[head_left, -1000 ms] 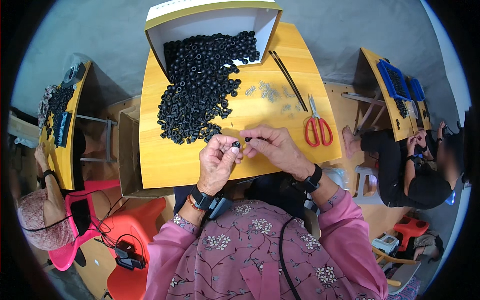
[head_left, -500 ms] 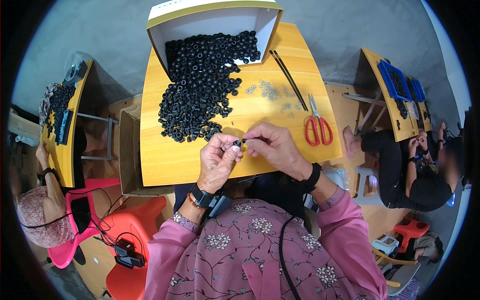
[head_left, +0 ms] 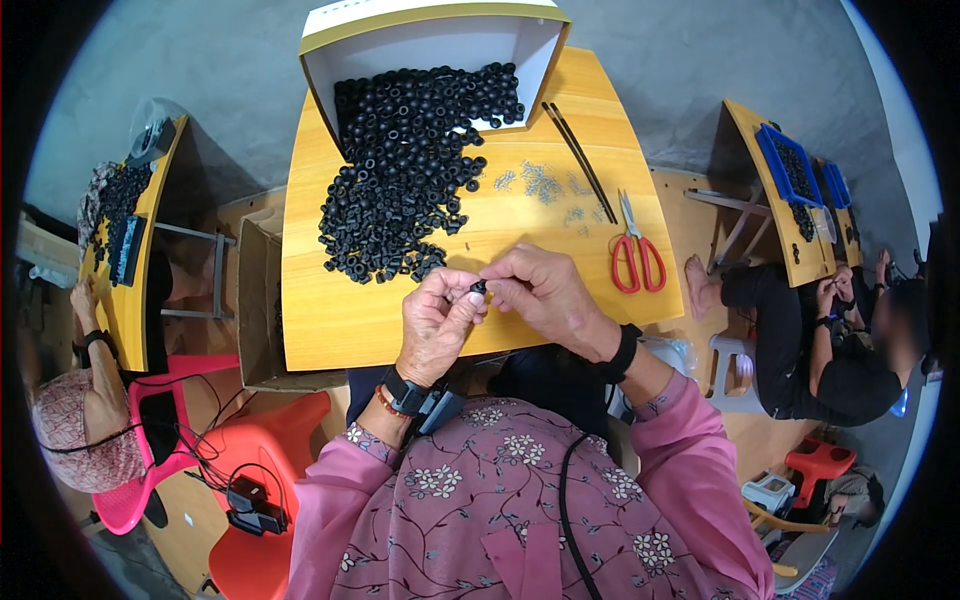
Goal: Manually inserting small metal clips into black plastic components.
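My left hand [head_left: 432, 325] is closed, pinching a small round black plastic piece [head_left: 478, 287] between thumb and index finger. My right hand [head_left: 545, 295] meets it from the other side, its thumb and fingertips pinched against the same piece. Whatever small part the right fingertips hold is mostly hidden by them. Both hands are just above the near edge of the yellow wooden table [head_left: 330, 325]. Beyond them, a heap of small black ring-like and rounded pieces [head_left: 385, 215] spills out of a box [head_left: 545, 70] lying on its side.
Tiny silvery metal bits [head_left: 541, 183] are scattered right of the heap. Two thin black sticks [head_left: 580, 163] and red-handled scissors [head_left: 652, 268] lie farther right. A cardboard box [head_left: 262, 300] stands left of the table. Other people sit at side tables [head_left: 165, 200] with similar black pieces.
My right fingertips have moved slightly left, bringing their small black part against the piece in my left hand. The gap between them has closed. The heap and tools stay put.
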{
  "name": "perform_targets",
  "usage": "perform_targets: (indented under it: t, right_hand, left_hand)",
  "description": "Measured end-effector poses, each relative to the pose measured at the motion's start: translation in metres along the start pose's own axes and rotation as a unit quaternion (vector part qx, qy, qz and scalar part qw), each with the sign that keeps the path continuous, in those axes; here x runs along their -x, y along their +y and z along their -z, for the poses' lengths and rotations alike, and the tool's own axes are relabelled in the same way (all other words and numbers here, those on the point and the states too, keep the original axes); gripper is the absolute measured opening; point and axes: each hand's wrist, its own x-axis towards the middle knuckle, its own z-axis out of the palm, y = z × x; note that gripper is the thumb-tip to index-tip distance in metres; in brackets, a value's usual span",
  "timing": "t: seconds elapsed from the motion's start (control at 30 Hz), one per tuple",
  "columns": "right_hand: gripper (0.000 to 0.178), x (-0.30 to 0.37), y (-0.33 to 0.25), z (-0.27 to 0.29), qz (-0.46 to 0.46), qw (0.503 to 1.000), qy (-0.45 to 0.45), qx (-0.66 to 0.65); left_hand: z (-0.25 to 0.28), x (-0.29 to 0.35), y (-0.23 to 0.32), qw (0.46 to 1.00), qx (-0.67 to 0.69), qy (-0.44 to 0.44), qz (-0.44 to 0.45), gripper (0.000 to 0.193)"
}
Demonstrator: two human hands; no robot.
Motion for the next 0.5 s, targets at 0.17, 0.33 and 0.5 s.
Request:
perform_targets:
  t: [0.17,0.33,0.5]
  right_hand:
    - [0.009,-0.0016,0.0030,0.0036,0.063,0.992,-0.025,0.111]
    - [0.008,-0.0031,0.0038,0.0036,0.078,0.989,-0.037,0.119]
    - [0.008,-0.0031,0.0050,0.0012,0.098,0.987,-0.019,0.129]
  left_hand:
    - [0.0017,0.0008,-0.0048,1.000,0.014,0.005,-0.003,0.012]
    - [0.0013,0.0010,-0.0046,1.000,0.013,0.011,0.001,0.012]
    - [0.0001,0.0016,-0.0031,1.000,-0.004,0.010,0.001,0.010]
